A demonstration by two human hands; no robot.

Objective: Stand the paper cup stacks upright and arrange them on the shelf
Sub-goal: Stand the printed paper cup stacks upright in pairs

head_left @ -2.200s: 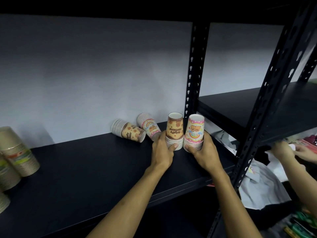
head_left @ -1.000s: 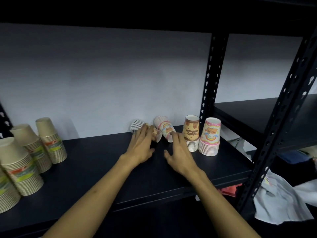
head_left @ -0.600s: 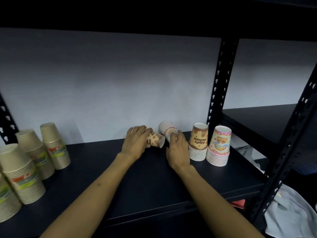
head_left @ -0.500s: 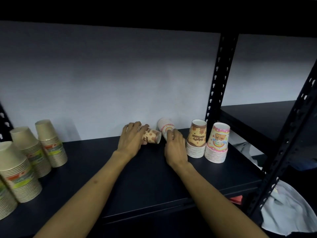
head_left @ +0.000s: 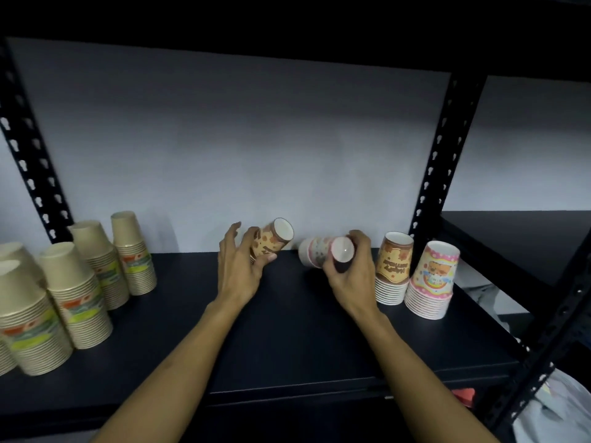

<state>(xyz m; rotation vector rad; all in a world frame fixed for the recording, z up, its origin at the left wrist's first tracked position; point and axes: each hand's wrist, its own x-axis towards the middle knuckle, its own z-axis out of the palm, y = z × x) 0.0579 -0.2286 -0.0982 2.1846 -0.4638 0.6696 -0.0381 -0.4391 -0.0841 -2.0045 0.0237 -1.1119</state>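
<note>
My left hand (head_left: 238,266) grips a brown patterned cup stack (head_left: 273,239), tilted with its base end raised toward the upper right, near the back of the black shelf (head_left: 287,330). My right hand (head_left: 350,276) grips a pink patterned cup stack (head_left: 319,254) that lies on its side, its white base end facing me. To the right, a brown cup stack (head_left: 393,270) and a pink cup stack (head_left: 433,281) stand rim-down next to each other.
Several stacks of plain kraft cups (head_left: 80,282) stand rim-down at the shelf's left end. A black perforated upright (head_left: 438,161) rises behind the standing stacks, another upright (head_left: 30,148) at the left. A white wall backs the shelf. Cloth (head_left: 550,410) lies lower right.
Both hands left the two standing stacks and moved left to the two lying ones. The left hand has lifted the brown stack into a tilt; the right hand has closed round the pink one.
</note>
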